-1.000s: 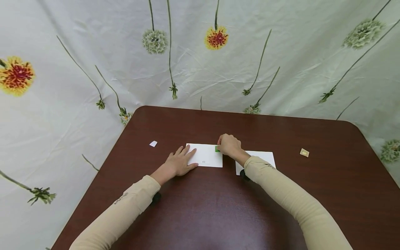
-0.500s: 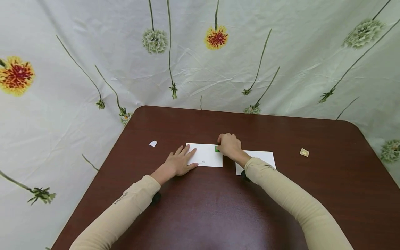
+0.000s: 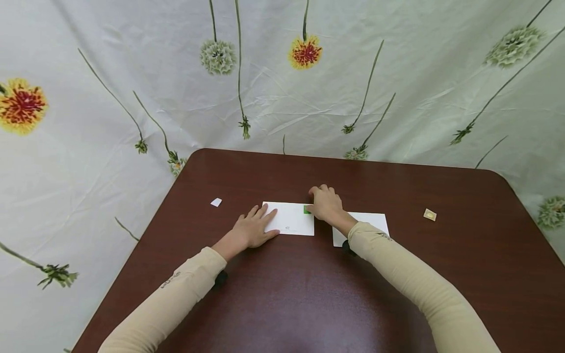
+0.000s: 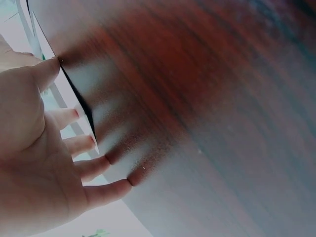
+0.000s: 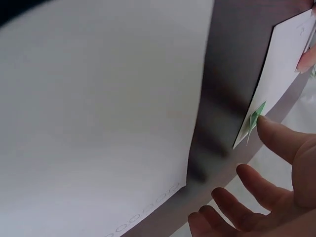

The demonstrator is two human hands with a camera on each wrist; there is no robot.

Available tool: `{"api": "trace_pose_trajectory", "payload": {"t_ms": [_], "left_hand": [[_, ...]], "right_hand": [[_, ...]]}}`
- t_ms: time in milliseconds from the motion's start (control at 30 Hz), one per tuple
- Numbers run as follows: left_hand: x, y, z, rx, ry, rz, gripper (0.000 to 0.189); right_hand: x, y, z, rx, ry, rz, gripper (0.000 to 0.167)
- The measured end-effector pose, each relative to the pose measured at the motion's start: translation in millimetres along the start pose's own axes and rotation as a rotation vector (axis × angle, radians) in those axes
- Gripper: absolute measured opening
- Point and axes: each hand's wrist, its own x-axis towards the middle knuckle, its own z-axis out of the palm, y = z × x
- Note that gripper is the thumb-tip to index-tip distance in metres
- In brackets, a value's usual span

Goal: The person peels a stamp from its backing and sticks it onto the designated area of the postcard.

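A white envelope [image 3: 291,218] lies on the brown table, with a small green stamp [image 3: 306,210] at its upper right corner. My left hand [image 3: 252,230] rests on the envelope's left part, fingers spread and straight. At the other end is my right hand [image 3: 326,205]; its thumb touches the stamp while its other fingers are held apart, out past the envelope's edge. In the right wrist view, the stamp's near edge [image 5: 253,121] stands slightly up from the paper. A second white envelope [image 3: 375,219], with a row of printed circles, lies under my right forearm, which partly hides it.
A small white paper scrap [image 3: 216,202] lies to the left on the table [image 3: 282,294]. Off to the right is a small tan square [image 3: 430,214] with a pale round mark. A flower-printed cloth [image 3: 282,88] hangs behind the table's far edge.
My right hand has uncurled: its fingers have opened out away from the stamp, and the thumb stays there. The left hand and both envelopes look unmoved.
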Motion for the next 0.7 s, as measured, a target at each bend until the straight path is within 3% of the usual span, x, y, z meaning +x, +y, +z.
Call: {"api": "trace_pose_trajectory", "payload": {"t_ms": [433,700], "left_hand": [[1.1,-1.3,2.0,0.006,0.006,0.001,0.065],[0.6,-1.2,1.7,0.005,-0.003,-0.004,0.065]], "right_hand": [[4.4,18.5,4.6,-0.046,-0.080,-0.069,0.069],[7.9,20.7,10.3,-0.101,-0.112,-0.068,0.079]]}}
